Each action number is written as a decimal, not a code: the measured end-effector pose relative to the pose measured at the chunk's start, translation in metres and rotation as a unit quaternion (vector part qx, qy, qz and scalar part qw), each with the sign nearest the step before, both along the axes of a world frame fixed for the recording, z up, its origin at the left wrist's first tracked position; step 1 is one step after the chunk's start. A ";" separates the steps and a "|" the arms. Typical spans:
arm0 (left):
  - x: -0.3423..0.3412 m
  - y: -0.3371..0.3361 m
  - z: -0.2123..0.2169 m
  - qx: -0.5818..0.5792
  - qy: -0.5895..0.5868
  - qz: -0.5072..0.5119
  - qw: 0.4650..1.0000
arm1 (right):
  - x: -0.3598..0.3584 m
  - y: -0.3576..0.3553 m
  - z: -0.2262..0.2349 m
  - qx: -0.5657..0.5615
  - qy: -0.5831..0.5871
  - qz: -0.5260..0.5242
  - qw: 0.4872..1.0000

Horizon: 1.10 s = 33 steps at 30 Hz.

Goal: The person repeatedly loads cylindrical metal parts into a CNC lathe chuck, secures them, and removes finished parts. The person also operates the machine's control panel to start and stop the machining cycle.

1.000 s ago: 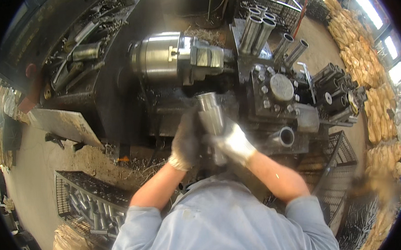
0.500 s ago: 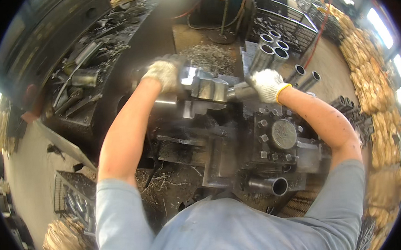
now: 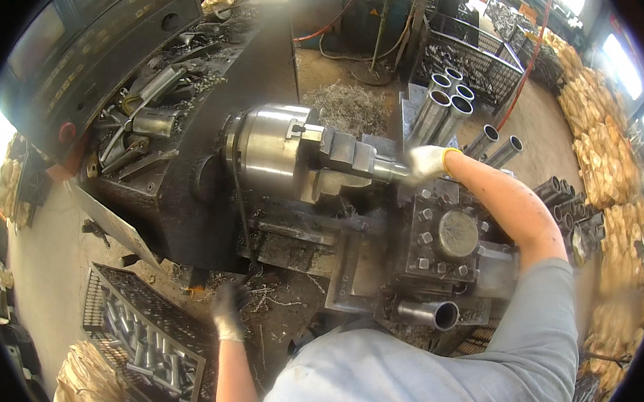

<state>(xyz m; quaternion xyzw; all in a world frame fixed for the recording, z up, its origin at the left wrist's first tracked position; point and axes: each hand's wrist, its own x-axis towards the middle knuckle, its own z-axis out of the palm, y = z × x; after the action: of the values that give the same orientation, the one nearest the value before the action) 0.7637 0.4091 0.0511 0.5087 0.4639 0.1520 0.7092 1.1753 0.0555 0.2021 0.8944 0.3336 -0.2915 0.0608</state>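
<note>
- Right of the frame's middle, a steel tube [image 3: 389, 169] juts out of the chuck [image 3: 272, 148], its inner end lost from sight among the stepped jaws.
- Its long axis runs sideways across the view, close to level, with a slight dip toward the right; the free end points right, just above the tool post [image 3: 458, 234] as the frame shows it.
- At that free end, right of centre, the right hand [image 3: 428, 164] is curled around the tube (its white glove covers the very tip, so the mouth is hidden).
- Lower left of centre, the left hand [image 3: 230, 306] is well apart from the tube, over the floor beside some curled chips [image 3: 269, 302]; it is blurred, and I cannot tell whether its fingers are spread, clenched or gripping something.
- Below the tool post, a loose tube [image 3: 423, 313] lies on its side, its open mouth turned right and slightly down.
- Toward the upper right, a cluster of tall tubes [image 3: 447, 117] stands on end, leaning a little, mouths up.
- At the lower left, a mesh crate [image 3: 138, 288] holds short metal pieces [image 3: 147, 348], which point in mixed directions.
</note>
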 end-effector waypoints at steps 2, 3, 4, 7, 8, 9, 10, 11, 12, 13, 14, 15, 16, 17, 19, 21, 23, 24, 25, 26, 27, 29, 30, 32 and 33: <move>-0.025 0.033 -0.010 -0.160 -0.171 0.179 0.956 | 0.007 0.002 -0.003 -0.082 -0.021 -0.067 0.994; -0.033 0.047 -0.017 -0.166 -0.158 0.252 0.940 | 0.009 0.003 -0.004 0.043 0.000 -0.063 0.997; -0.044 0.066 -0.020 -0.179 -0.149 0.230 0.945 | 0.009 0.003 -0.007 0.142 0.023 -0.058 0.988; -0.060 0.107 -0.030 -0.219 -0.153 0.174 0.948 | 0.004 0.002 -0.013 0.251 0.101 -0.122 0.955; -0.063 0.118 -0.032 -0.236 -0.147 0.160 0.947 | 0.002 0.000 -0.014 0.277 0.091 -0.116 0.949; -0.066 0.125 -0.035 -0.253 -0.166 0.113 0.946 | -0.001 -0.001 -0.015 0.289 0.059 -0.115 0.949; -0.068 0.131 -0.037 -0.256 -0.158 0.080 0.950 | -0.003 -0.004 -0.014 0.303 0.137 -0.147 0.932; -0.068 0.135 -0.039 -0.264 -0.162 0.079 0.948 | -0.005 -0.005 -0.011 0.305 0.187 -0.179 0.916; -0.069 0.139 -0.041 -0.277 -0.149 0.103 0.944 | -0.006 -0.006 -0.007 0.284 0.182 -0.193 0.921; -0.067 0.141 -0.044 -0.152 -0.133 0.024 0.979 | -0.008 -0.008 0.002 0.270 0.133 -0.137 0.944; -0.067 0.142 -0.046 -0.023 -0.089 -0.030 0.995 | -0.011 -0.010 0.012 0.268 0.086 -0.117 0.952; -0.066 0.142 -0.049 -0.012 -0.057 -0.004 0.998 | -0.015 -0.014 0.026 0.247 0.043 -0.096 0.963; -0.066 0.140 -0.050 -0.058 -0.064 0.057 0.995 | -0.022 -0.013 0.036 0.223 -0.002 -0.074 0.972; -0.064 0.135 -0.050 -0.002 -0.092 0.011 0.996 | -0.029 -0.024 0.055 0.228 0.004 -0.099 0.969; -0.062 0.123 -0.038 -0.066 -0.093 0.078 0.990 | -0.063 -0.045 0.083 0.327 -0.063 -0.132 0.934; -0.056 0.105 -0.007 0.250 0.101 0.080 0.960 | -0.110 -0.073 0.099 0.426 -0.112 -0.235 0.867; -0.044 0.084 0.047 0.528 0.162 0.079 0.830 | -0.166 -0.107 0.098 0.501 -0.186 -0.337 0.775; -0.030 0.080 0.083 0.751 0.024 0.089 0.654 | -0.195 -0.122 0.090 0.536 -0.212 -0.377 0.725; -0.013 0.083 0.123 0.815 -0.064 0.103 0.567 | -0.224 -0.137 0.082 0.583 -0.203 -0.367 0.696; 0.012 0.087 0.162 0.832 -0.115 0.100 0.534 | -0.249 -0.149 0.073 0.581 -0.211 -0.382 0.687; 0.032 0.091 0.198 0.841 -0.082 0.085 0.529 | -0.271 -0.154 0.059 0.601 -0.233 -0.382 0.662; 0.092 0.121 0.258 0.848 -0.058 0.024 0.527 | -0.309 -0.161 0.036 0.618 -0.265 -0.399 0.624; 0.126 0.141 0.281 0.823 0.058 -0.006 0.564 | -0.325 -0.163 0.029 0.618 -0.259 -0.415 0.615; 0.186 0.178 0.312 0.765 0.242 -0.053 0.594 | -0.354 -0.167 0.018 0.587 -0.248 -0.452 0.625; 0.204 0.197 0.324 0.750 0.292 -0.085 0.588 | -0.364 -0.169 0.015 0.579 -0.231 -0.446 0.642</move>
<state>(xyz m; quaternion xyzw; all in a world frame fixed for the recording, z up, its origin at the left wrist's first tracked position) 0.9681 0.6065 0.3751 0.9145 0.3227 0.2279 -0.0874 0.8110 -0.1138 0.2171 0.8258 -0.0303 0.1850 -0.5320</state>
